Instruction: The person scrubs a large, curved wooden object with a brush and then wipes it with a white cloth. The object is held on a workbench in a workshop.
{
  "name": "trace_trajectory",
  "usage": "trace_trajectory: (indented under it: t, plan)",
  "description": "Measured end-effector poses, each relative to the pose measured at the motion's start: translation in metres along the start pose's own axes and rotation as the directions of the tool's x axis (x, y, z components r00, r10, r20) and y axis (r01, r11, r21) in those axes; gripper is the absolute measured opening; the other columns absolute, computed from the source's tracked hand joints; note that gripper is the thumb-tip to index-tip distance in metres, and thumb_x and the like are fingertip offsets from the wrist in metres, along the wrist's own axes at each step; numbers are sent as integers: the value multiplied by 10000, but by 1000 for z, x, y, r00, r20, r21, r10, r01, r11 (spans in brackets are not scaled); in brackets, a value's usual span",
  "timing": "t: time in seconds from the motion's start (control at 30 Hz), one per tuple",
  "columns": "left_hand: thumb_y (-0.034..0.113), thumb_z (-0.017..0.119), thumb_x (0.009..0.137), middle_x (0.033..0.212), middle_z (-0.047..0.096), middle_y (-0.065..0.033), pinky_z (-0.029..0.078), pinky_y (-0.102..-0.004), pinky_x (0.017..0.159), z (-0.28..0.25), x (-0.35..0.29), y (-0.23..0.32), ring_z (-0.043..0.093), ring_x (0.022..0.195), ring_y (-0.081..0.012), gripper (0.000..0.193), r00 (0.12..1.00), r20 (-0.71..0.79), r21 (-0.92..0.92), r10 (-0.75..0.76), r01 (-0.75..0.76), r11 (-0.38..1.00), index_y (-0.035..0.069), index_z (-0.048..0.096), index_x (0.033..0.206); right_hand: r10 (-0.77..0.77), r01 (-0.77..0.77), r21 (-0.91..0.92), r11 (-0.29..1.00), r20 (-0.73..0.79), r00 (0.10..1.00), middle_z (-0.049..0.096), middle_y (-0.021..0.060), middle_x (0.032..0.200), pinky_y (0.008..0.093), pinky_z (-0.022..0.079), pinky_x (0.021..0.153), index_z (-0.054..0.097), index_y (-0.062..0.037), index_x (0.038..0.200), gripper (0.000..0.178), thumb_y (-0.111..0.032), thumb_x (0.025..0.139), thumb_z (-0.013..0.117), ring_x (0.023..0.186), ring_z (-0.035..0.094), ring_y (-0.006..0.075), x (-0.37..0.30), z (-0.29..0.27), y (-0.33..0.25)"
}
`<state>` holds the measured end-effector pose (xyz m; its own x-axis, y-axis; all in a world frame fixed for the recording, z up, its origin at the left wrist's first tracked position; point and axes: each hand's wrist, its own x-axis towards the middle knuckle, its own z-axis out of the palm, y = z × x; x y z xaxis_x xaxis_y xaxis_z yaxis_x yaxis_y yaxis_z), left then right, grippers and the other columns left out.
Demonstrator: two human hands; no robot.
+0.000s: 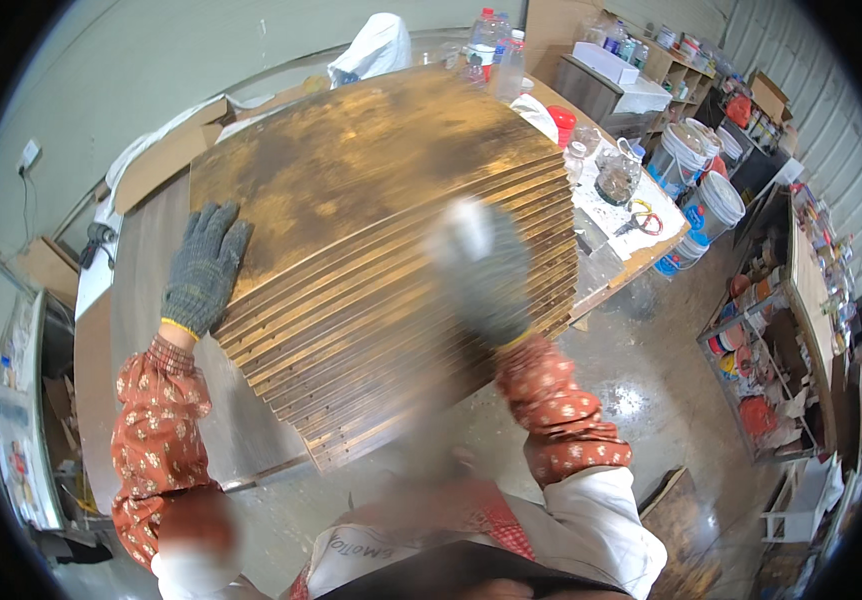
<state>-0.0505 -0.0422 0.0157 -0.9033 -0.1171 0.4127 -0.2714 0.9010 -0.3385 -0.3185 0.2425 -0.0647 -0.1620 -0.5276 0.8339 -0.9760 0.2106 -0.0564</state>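
A large golden-brown panel (351, 150) with dark smudges lies across the work table. Its near part is ridged, made of several parallel strips (381, 330) with stepped ends. My left hand (207, 265), in a grey knitted glove with a yellow cuff edge, rests flat on the panel's left edge, fingers stretched out. My right hand (496, 285), gloved alike, is over the right part of the strips and smeared by motion. A white wad (469, 228), perhaps cloth, is in its fingers; the blur hides its exact kind.
Plastic bottles (486, 45) stand beyond the panel. Right of it, a jar of dark liquid (616, 178) and scissors (643, 217) lie on white paper. White buckets (716, 205) stand on the floor. A cluttered shelf unit (766, 340) lines the right side. Cardboard (166, 165) leans at the back left.
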Motion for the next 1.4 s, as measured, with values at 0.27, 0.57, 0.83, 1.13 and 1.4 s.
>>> trace_trajectory:
  t: [0.27, 0.57, 0.83, 1.13, 1.4]
  plan:
    - [200, 571, 972, 1426, 552, -128, 397, -483, 1127, -8, 7, 14, 473, 1349, -398, 294, 992, -35, -107, -120, 115, 988, 129, 636, 1249, 414, -433, -163, 887, -138, 900, 498, 344, 1384, 537, 362, 1095, 544, -72, 1439, 538, -384, 1003, 593, 1294, 475, 480, 5, -6, 55]
    - [275, 567, 994, 1489, 501, -90, 419, -580, 1058, 22, 3, 3, 438, 1390, -394, 373, 988, -141, -195, -56, 28, 980, 190, 597, 1356, 66, -76, 201, 977, 57, 996, 567, 192, 1262, 588, 459, 918, 689, -177, 1206, 359, -347, 891, 716, 1147, 560, 386, 17, 23, -184]
    - [309, 540, 1023, 1494, 514, -106, 347, -498, 1157, 10, 3, 9, 402, 1424, -392, 387, 988, -36, -387, -150, 125, 914, 179, 587, 1384, -242, 156, 351, 923, 216, 946, 555, 208, 1269, 569, 467, 929, 645, -192, 1257, 418, -305, 867, 744, 1125, 558, 413, 34, -8, -136]
    - [160, 553, 979, 1460, 545, -107, 336, -496, 1187, 30, 1, 5, 440, 1411, -358, 271, 971, -235, -321, -31, -47, 946, 108, 644, 1229, -494, 470, 170, 866, 155, 856, 496, 243, 1362, 541, 375, 1105, 654, -252, 1286, 495, -411, 832, 770, 1309, 451, 449, 39, 16, -126]
    - [270, 490, 1049, 1504, 508, -113, 347, -498, 1163, 26, 4, -2, 417, 1416, -380, 381, 992, -82, -457, -100, 51, 888, 153, 568, 1404, -642, 564, 467, 682, 12, 767, 597, 190, 1188, 546, 488, 969, 694, -245, 1200, 349, -261, 854, 733, 1110, 577, 410, 68, 26, -154]
